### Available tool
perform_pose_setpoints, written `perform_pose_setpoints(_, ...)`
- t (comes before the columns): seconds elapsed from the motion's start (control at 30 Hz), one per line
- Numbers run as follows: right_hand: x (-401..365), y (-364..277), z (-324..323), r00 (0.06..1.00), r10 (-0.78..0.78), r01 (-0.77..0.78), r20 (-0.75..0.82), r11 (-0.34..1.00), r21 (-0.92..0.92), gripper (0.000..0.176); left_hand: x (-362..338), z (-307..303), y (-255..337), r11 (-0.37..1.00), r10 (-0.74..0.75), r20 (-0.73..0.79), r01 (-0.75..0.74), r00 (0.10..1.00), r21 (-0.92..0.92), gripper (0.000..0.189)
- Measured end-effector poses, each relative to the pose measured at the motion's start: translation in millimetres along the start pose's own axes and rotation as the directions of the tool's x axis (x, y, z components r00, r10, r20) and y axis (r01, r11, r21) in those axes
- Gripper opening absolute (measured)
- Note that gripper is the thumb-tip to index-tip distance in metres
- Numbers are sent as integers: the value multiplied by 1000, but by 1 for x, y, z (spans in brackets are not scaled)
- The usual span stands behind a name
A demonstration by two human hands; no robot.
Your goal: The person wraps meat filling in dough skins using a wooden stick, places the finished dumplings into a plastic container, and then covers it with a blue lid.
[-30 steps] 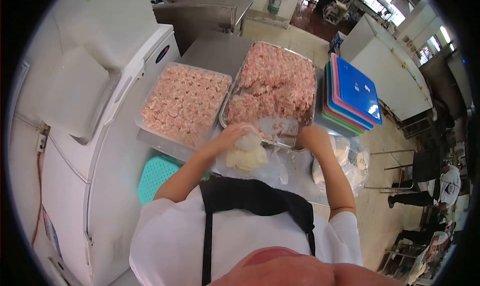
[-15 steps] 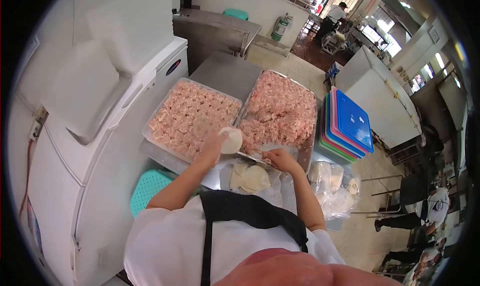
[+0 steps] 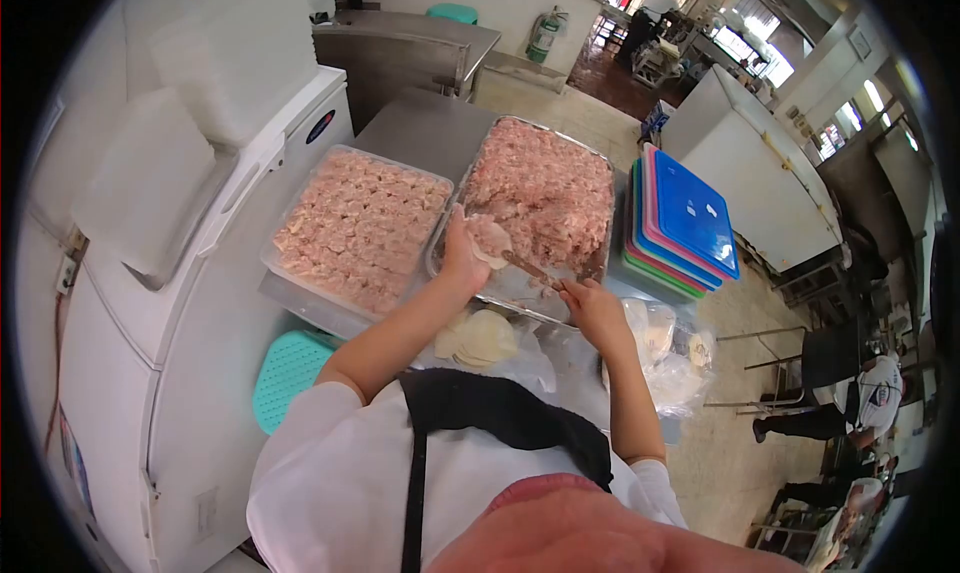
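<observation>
My left hand (image 3: 460, 258) holds a round dumpling wrapper (image 3: 492, 239) with some pink filling on it. A brown spatula (image 3: 532, 270), its handle gripped in my right hand (image 3: 592, 308), reaches to the wrapper's edge. Both hands are over the near end of a metal tray (image 3: 520, 301), where its bottom shows. Ground meat (image 3: 545, 178) fills the rest of that tray. To its left, rows of filled dumplings (image 3: 360, 228) pack a clear plastic tray (image 3: 268, 253). Loose wrappers (image 3: 484, 337) lie on plastic close to my body.
Stacked coloured lids, blue on top (image 3: 695, 213), stand right of the meat. Bagged wrappers (image 3: 665, 358) lie nearer me. A white freezer (image 3: 240, 303) borders the left, with a turquoise stool (image 3: 290, 378) beside it. Other people work at the back and far right.
The wrapper in my left hand now carries filling and has moved slightly right and up. My right hand has shifted right, bringing the spatula up to the wrapper. My view has turned slightly.
</observation>
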State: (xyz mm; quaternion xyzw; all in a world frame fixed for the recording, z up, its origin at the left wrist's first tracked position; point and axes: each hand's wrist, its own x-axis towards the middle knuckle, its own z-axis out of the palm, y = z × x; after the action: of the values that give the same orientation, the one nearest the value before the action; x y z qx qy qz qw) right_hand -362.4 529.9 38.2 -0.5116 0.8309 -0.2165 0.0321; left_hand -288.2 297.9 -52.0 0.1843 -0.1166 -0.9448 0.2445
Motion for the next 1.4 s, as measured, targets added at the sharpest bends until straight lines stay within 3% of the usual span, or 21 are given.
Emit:
perform_pose_setpoints(0.03, -6, -8, -12, 998, 57, -54, 26, 994, -98, 27, -7, 11, -3, 999, 23, -40, -21, 999, 43, 64)
perform_pose_setpoints(0.07, -10, -9, -6, 997, -13, 12, -82, 1000, -11, 25, -16, 21, -11, 996, 45, -24, -44, 999, 78, 67)
perform_pose_setpoints(0.17, -9, 23, 16, 992, -98, 103, -83, 993, 60, 24, -38, 59, -18, 997, -62, 132, 67, 989, -33, 70)
perform_pose_setpoints(0.2, -7, 28, -2, 996, -68, 69, 61, 997, -23, 23, -33, 48, -18, 999, -38, 96, 35, 995, 33, 71)
perform_pose_setpoints(0.3, -17, -1, -49, 994, 2, 19, 111, 982, -187, 20, -56, 72, -16, 999, 15, -70, -13, 997, 31, 69)
perform_pose_setpoints(0.43, -15, 14, -24, 994, -88, 91, 63, 995, -41, 21, -34, 44, -27, 995, -21, 183, 3, 983, 98, 68)
perform_pose_setpoints(0.53, -8, 33, -32, 986, -158, 150, 49, 979, 138, 25, -50, 71, -29, 998, -13, -88, 8, 996, -54, 60)
perform_pose_setpoints(0.6, -8, 48, -36, 982, -186, 181, -20, 916, 358, 28, -42, 55, -17, 994, -92, 245, 105, 965, -41, 56)
perform_pose_setpoints(0.63, -9, 51, -37, 993, -119, 117, -23, 892, 437, 29, -46, 59, -14, 988, -130, 403, 154, 906, -28, 53)
perform_pose_setpoints(0.67, -9, 50, -40, 998, -53, 54, -17, 858, 511, 30, -50, 64, -13, 983, -80, 361, 15, 929, 180, 61)
perform_pose_setpoints(0.77, -4, 55, -55, 997, 45, -78, 70, 800, 595, 33, -64, 83, -7, 813, -29, 356, -185, 934, 552, 62)
perform_pose_setpoints(0.8, -3, 56, -61, 992, 63, -114, 106, 790, 602, 34, -70, 94, -2, 751, -61, 315, -164, 947, 640, 70)
perform_pose_setpoints(0.87, -3, 56, -73, 992, 29, -95, 120, 801, 591, 32, -80, 108, 2, 270, 110, 506, -516, 855, 813, 73)
perform_pose_setpoints(0.9, -2, 56, -79, 992, 12, -84, 126, 808, 583, 30, -82, 114, 3, -24, 141, 618, -622, 773, 783, 75)
perform_pose_setpoints(1.0, -2, 56, -91, 986, -109, 37, 123, 876, 481, 29, -79, 122, 4, -295, 159, 746, -690, 647, 661, 75)
perform_pose_setpoints(1.1, -3, 50, -92, 975, -216, 175, 49, 885, 432, 31, -72, 124, 15, -94, -234, 569, -601, 788, 794, 66)
perform_pose_setpoints(1.3, 18, 77, -44, 938, -332, 249, 96, 843, 477, 29, -56, 100, 16, -323, -293, 587, -656, 755, 682, 43)
perform_pose_setpoints(1.4, 30, 91, -52, 957, -275, 253, 89, 946, 203, 31, -41, 90, 13, -183, -302, 377, -442, 876, 878, 44)
